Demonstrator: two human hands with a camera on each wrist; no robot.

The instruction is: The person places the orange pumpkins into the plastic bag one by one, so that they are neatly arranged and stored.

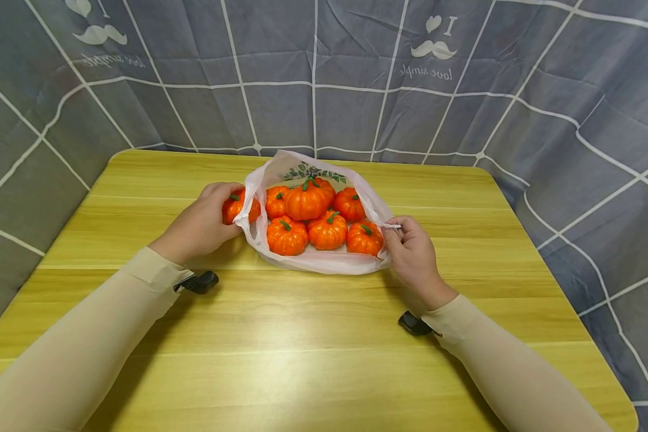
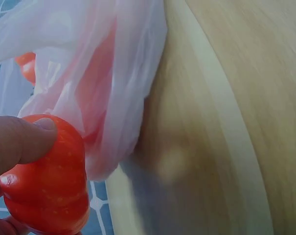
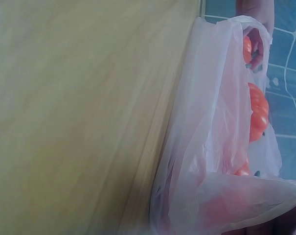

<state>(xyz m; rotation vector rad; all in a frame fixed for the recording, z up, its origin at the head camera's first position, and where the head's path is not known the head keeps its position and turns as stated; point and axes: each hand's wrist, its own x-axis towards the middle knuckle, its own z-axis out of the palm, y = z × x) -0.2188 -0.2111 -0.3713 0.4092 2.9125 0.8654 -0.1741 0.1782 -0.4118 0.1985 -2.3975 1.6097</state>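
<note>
A white translucent plastic bag lies on the table with its mouth spread wide, showing several small orange pumpkins with green stems inside. My left hand grips another orange pumpkin at the bag's left rim, thumb on its side in the left wrist view. Part of that pumpkin is behind the bag's edge in the head view. On the other side, my right hand pinches the bag's right rim between thumb and fingers. Green leaf print shows on the bag's far wall.
The bag rests on a yellow wood-grain table with rounded corners. A grey curtain with white lines hangs behind it and along both sides. Black straps sit at both wrists, below the beige sleeves.
</note>
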